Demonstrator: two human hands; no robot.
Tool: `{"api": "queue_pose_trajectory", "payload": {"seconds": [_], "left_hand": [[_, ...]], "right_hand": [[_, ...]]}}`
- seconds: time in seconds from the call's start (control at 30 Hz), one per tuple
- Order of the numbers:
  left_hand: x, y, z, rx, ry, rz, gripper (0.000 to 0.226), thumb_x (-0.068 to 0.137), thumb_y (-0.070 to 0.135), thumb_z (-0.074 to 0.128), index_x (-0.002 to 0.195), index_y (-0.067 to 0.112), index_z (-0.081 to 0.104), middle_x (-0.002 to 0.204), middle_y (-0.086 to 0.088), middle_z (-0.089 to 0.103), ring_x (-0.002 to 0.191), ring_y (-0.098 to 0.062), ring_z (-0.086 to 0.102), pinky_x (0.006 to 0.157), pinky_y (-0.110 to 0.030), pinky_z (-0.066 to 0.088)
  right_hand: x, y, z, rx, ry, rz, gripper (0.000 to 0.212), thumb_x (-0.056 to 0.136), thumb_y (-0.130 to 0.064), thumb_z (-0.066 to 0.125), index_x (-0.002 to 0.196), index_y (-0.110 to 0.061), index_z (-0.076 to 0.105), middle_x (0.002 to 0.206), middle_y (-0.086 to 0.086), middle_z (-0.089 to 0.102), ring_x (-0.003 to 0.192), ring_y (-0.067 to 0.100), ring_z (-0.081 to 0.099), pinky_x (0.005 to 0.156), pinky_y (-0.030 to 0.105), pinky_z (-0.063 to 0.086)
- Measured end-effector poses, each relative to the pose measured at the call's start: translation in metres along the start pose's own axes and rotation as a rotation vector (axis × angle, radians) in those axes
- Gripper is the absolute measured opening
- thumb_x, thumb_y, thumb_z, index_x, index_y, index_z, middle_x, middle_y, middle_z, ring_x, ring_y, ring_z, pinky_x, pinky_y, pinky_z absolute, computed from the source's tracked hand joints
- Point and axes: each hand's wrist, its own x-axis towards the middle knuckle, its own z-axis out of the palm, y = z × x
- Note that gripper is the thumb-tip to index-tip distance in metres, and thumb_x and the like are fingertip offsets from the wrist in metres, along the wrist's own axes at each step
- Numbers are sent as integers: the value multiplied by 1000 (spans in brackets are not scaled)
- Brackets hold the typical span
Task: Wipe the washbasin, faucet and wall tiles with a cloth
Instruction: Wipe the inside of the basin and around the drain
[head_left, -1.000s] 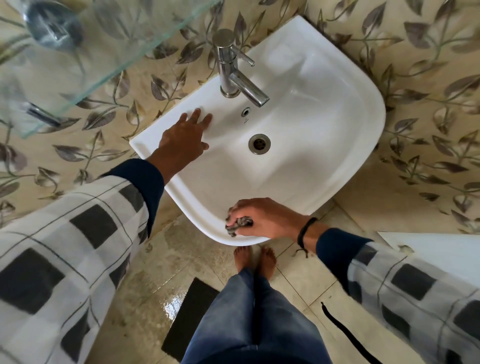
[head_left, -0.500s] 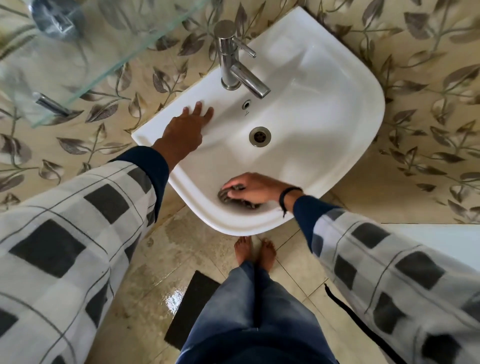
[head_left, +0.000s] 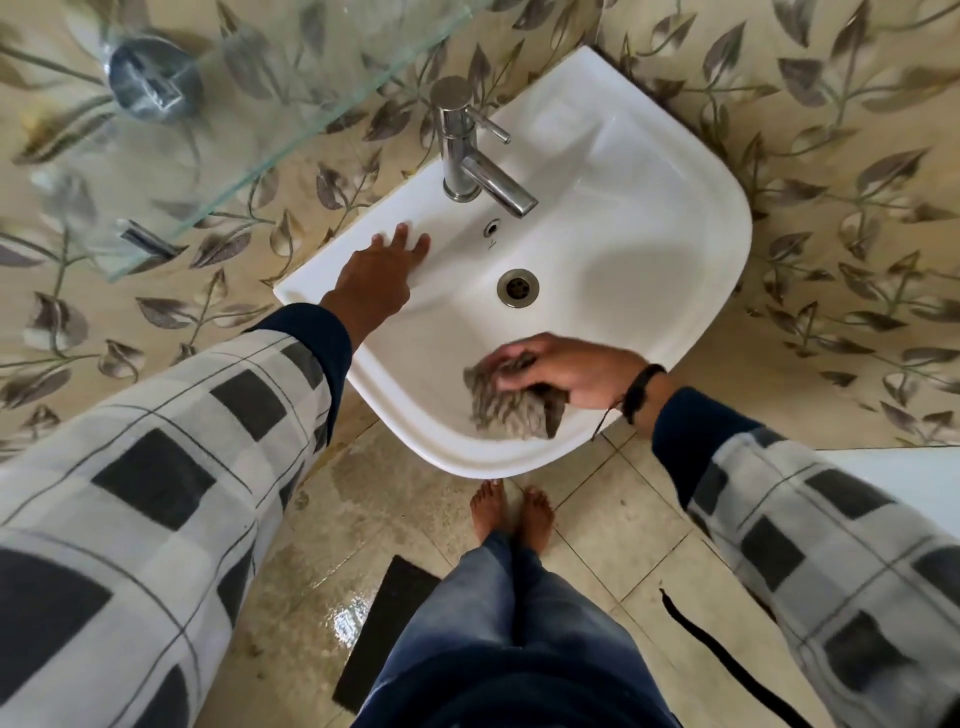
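Observation:
A white washbasin (head_left: 649, 218) hangs on a wall of beige tiles with grey leaf prints (head_left: 857, 171). A chrome faucet (head_left: 470, 156) stands at its back rim, above the round drain (head_left: 517, 287). My right hand (head_left: 566, 371) presses a grey-brown cloth (head_left: 511, 408) against the inside front of the bowl, fingers closed over its top. My left hand (head_left: 382, 275) lies flat on the basin's left rim, fingers spread, holding nothing.
A glass shelf (head_left: 208, 104) with chrome brackets juts out at the upper left, above the basin's left side. The floor tiles below are wet, with a dark mat (head_left: 384, 623) by my bare feet. A white surface (head_left: 904, 483) shows at the right edge.
My right hand moved with the cloth from the basin's front rim into the bowl, and the cloth has spread out under it. The left hand stayed on the rim.

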Motion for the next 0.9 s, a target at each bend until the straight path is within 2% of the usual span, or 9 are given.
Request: {"api": "queue_pose_trajectory", "payload": {"seconds": [0.1,0.23,0.27,0.33,0.43,0.53,0.63,0.8,0.9], "left_hand": [[0,0,1,-5,8,-3,72,92,6,41,154,27,9,161,-6,0,143,-37,18,101,-50,38],[-1,1,2,3,11,6,72,92,7,42,154,26,9,161,-7,1,143,-39,18,101,-50,38],[0,1,2,6,11,6,73,92,7,42,154,25,9,161,-7,1,142,-39,18,101,-51,39],[0,1,3,20,13,7,72,92,7,42,154,25,9,161,-8,1,142,-39,19,100,-51,40],[0,1,2,18,10,6,72,92,8,43,154,26,9,161,-7,1,141,-39,20,99,-51,39],[0,1,2,5,4,-2,74,92,6,42,154,27,7,161,-6,-1,142,-38,19,98,-49,39],[0,2,3,-5,3,-7,74,91,6,42,154,27,7,161,-6,-2,143,-38,17,99,-49,39],[1,1,4,-20,-1,-11,75,92,6,42,154,28,7,161,-4,-3,144,-37,15,100,-50,38],[1,0,5,-23,-2,-14,75,92,6,43,153,30,7,161,-3,-3,144,-37,16,100,-50,38]], "right_hand": [[-5,12,-32,589,163,-96,71,76,-27,83,136,-3,54,125,20,63,108,32,64,89,40,56],[-13,22,-41,752,338,-102,29,97,-24,59,120,-6,63,117,17,68,98,28,68,84,38,57],[-12,25,-40,673,371,-86,29,97,-24,60,121,-7,63,119,17,68,101,29,68,89,40,56],[-11,28,-30,217,434,-36,31,95,-27,65,123,-14,65,118,11,69,105,27,68,94,40,54],[-7,28,-3,-425,288,-47,37,89,-36,71,125,-27,66,104,-5,72,88,13,71,81,24,56],[0,30,19,-630,133,-89,35,85,-46,73,119,-37,70,113,-14,69,97,5,67,85,21,54],[2,34,33,-774,111,-152,29,84,-59,69,107,-43,74,115,-17,64,105,-1,61,92,23,49],[2,54,43,-957,159,-292,16,89,-38,66,102,-31,73,121,-14,64,106,4,62,91,29,51],[-2,45,33,-1019,107,-257,13,91,-30,64,100,-27,72,113,-15,67,91,-5,64,83,22,51]]}}
